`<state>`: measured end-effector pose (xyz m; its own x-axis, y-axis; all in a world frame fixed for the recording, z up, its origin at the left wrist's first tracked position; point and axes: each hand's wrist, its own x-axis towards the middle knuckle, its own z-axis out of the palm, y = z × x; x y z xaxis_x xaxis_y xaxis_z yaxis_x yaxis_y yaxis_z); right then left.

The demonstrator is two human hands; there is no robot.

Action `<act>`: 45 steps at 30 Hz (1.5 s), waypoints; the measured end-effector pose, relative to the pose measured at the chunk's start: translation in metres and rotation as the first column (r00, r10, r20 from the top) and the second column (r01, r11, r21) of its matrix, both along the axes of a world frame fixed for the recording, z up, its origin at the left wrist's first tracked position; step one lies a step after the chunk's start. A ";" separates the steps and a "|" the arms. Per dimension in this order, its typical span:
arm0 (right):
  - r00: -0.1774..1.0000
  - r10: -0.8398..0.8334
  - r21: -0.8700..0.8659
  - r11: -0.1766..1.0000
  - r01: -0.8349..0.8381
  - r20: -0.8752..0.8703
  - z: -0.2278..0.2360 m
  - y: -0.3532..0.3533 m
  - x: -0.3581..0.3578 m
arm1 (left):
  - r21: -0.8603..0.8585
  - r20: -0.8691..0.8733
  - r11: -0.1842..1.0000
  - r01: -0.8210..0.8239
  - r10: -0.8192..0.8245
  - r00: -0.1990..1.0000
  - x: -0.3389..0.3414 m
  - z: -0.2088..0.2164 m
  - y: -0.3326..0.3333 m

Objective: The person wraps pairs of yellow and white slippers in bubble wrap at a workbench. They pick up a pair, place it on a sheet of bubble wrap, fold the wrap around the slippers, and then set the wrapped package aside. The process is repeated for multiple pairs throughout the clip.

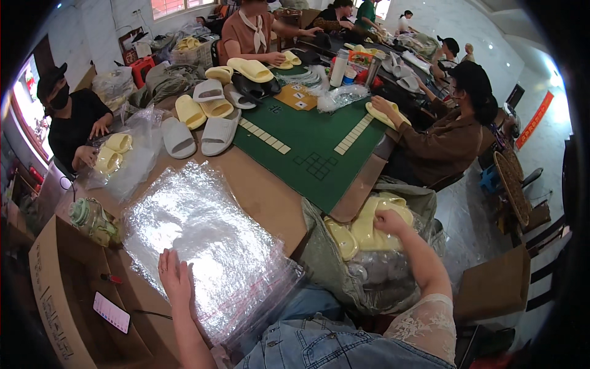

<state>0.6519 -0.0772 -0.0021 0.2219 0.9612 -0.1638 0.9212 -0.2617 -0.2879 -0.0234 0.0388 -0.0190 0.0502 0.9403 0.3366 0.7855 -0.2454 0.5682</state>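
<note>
My left hand (175, 275) lies flat, fingers stretched out, on a thick stack of shiny clear plastic bags (215, 227). To the right, my right hand (391, 222) is closed at a pair of yellow slippers (367, 230) in clear plastic. Its fingertips are partly hidden. These slippers lie at the top of a grey-green woven sack (319, 261), above more bagged footwear. On the table beyond the bag stack sit loose grey slippers (220, 133) and yellow slippers (189, 112).
An open cardboard box (58, 283) stands at left, with a phone (112, 312) in it and a green jar (92, 221) beside it. Co-workers sit around the green-topped table (295, 160); one at left handles bagged yellow slippers (110, 154). A cardboard box (495, 283) stands at right.
</note>
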 end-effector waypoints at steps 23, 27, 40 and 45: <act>0.856 0.073 0.372 0.917 0.144 -0.511 -0.163 0.070 -0.052 | -0.015 0.007 1.000 0.006 -0.006 1.000 0.004 0.011 -0.007; 0.912 -0.081 0.233 0.954 0.187 -0.403 -0.102 0.059 -0.059 | 0.012 0.011 1.000 -0.014 0.014 1.000 0.005 0.013 -0.009; 0.981 -0.194 0.846 0.522 0.107 -0.005 0.031 0.101 -0.159 | -0.017 0.004 0.999 -0.029 0.029 1.000 0.003 0.016 -0.010; 0.999 0.012 0.797 0.603 -0.038 0.038 0.051 0.144 -0.178 | -0.026 0.009 0.999 -0.031 0.032 0.999 0.004 0.019 -0.008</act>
